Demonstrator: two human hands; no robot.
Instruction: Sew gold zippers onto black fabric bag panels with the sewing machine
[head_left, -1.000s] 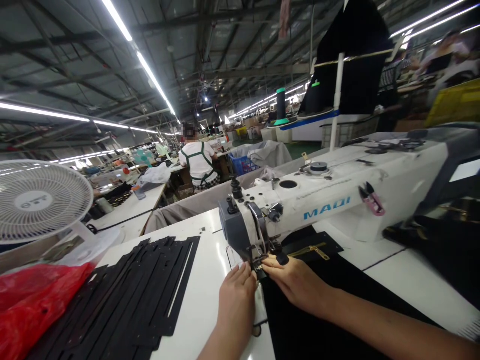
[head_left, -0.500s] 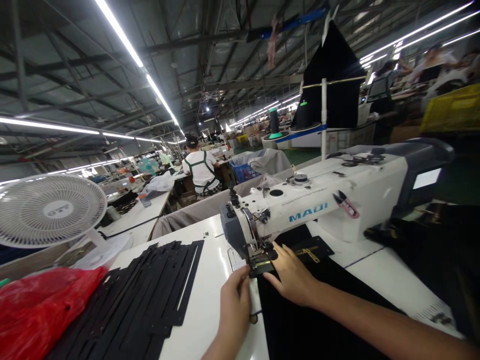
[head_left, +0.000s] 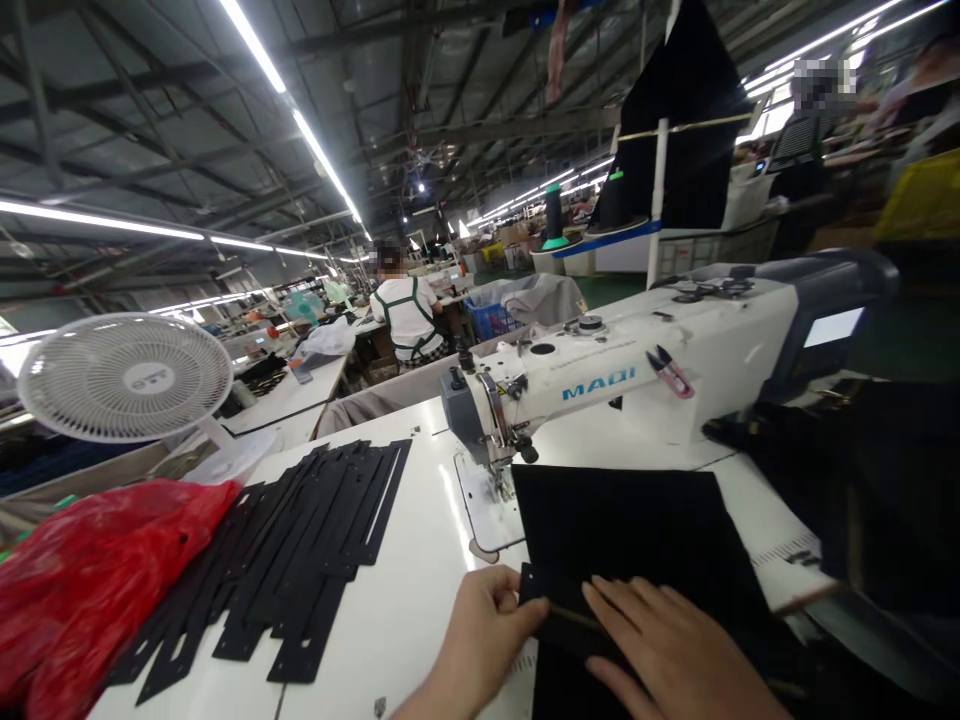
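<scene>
Below the sewing machine (head_left: 615, 375), a large black fabric piece (head_left: 622, 510) lies on the white table, away from the needle. Across it runs a black strip (head_left: 566, 600) with a thin brassy line, seemingly a zipper. My left hand (head_left: 484, 635) pinches the strip's left end between thumb and fingers. Flat on the strip and fabric rests my right hand (head_left: 667, 645), fingers stretched out, its fingertips beside the brassy line. The presser foot area (head_left: 501, 482) sits just beyond the fabric's far left corner.
Left of the machine lies a pile of black strips (head_left: 315, 540) with cut slots. A red plastic bag (head_left: 112, 570) and a white fan (head_left: 127, 378) stand farther left. Thread snips (head_left: 670, 372) hang on the machine body. Dark cloth (head_left: 892, 490) lies at right; a co-worker (head_left: 406, 310) sits ahead.
Both hands have moved toward me, bringing the black fabric and strip out from the presser foot. The fabric's far edge now lies in front of the machine. The camera view has shifted slightly.
</scene>
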